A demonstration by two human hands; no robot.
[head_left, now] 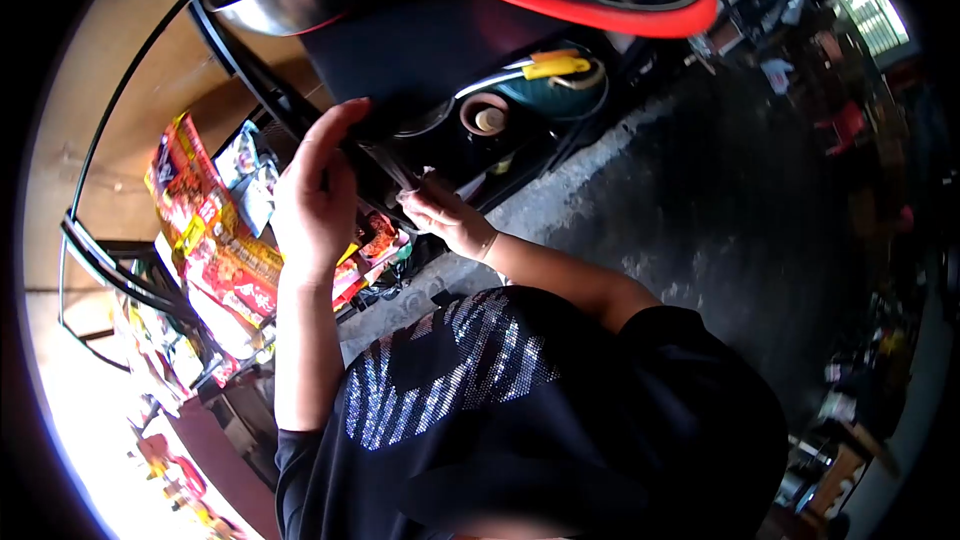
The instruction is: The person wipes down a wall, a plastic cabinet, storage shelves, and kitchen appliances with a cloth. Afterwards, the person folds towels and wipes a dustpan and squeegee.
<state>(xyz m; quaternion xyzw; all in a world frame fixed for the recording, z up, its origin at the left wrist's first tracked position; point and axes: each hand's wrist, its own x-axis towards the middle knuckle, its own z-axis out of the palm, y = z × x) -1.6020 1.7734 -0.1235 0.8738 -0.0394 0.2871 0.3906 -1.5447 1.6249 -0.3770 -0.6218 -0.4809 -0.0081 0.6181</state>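
Note:
My left hand (318, 195) is raised beside the black rack, one finger stretched toward a dark panel (385, 55) and the others loosely curved. It appears to hold nothing. Lower and to the right, my right hand (452, 223) has its fingers closed at the end of a narrow dark bar (392, 165). Whether that bar is loose or part of the rack, I cannot tell. Just beyond it on a dark shelf are a small brown pot (484, 115) and a teal bowl (560, 95) with a yellow-handled utensil (556, 68) across it.
Above sit a metal bowl (285, 0) and a red-rimmed basin (600, 22) with a perforated dark insert. Colourful food packets (225, 250) fill the rack at left, within its black frame (250, 80). Grey concrete floor (690, 200) stretches right, toward clutter along the far side.

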